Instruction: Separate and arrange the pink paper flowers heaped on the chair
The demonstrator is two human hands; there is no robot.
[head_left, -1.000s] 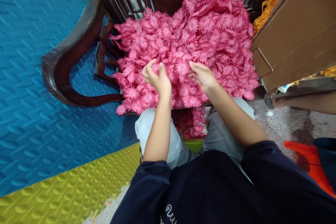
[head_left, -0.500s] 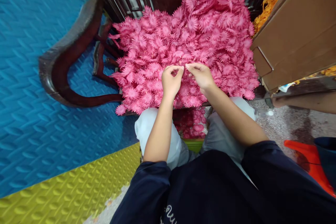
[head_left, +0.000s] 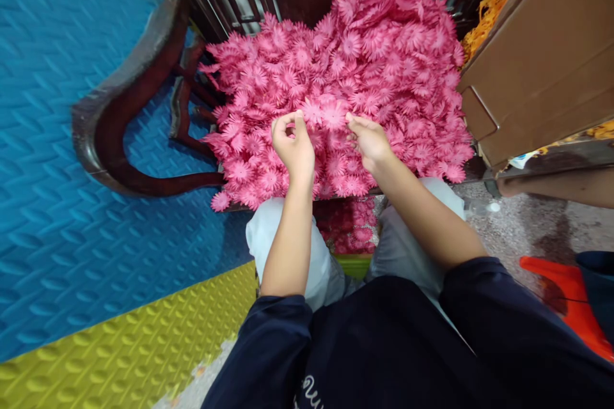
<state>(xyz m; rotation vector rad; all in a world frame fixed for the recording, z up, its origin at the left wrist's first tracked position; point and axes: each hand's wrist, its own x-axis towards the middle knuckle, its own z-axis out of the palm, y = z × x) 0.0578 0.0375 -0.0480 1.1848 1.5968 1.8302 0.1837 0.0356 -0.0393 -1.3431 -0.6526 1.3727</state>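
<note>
My left hand (head_left: 293, 146) is closed in a pinch at the edge of a pale pink artificial flower (head_left: 313, 114). Facing it, my right hand (head_left: 370, 142) pinches the rim of a second pink flower (head_left: 334, 115). The two flowers lie side by side between my fingertips; whether they are joined I cannot tell. Below and around both hands spreads a large heap of pink flowers (head_left: 268, 99) on a dark wooden seat.
A curved wooden armrest (head_left: 108, 134) stands at left, above blue matting (head_left: 62, 217) and a yellow mat strip (head_left: 167, 326). At right are a cardboard box (head_left: 537, 57), orange strands (head_left: 482, 19) and a person's bare leg (head_left: 556, 185). Something red (head_left: 566, 297) lies lower right.
My hands were nearly touching at the fingertips. My left hand has shifted left and my right slightly right, and two flowers now show in the gap between them.
</note>
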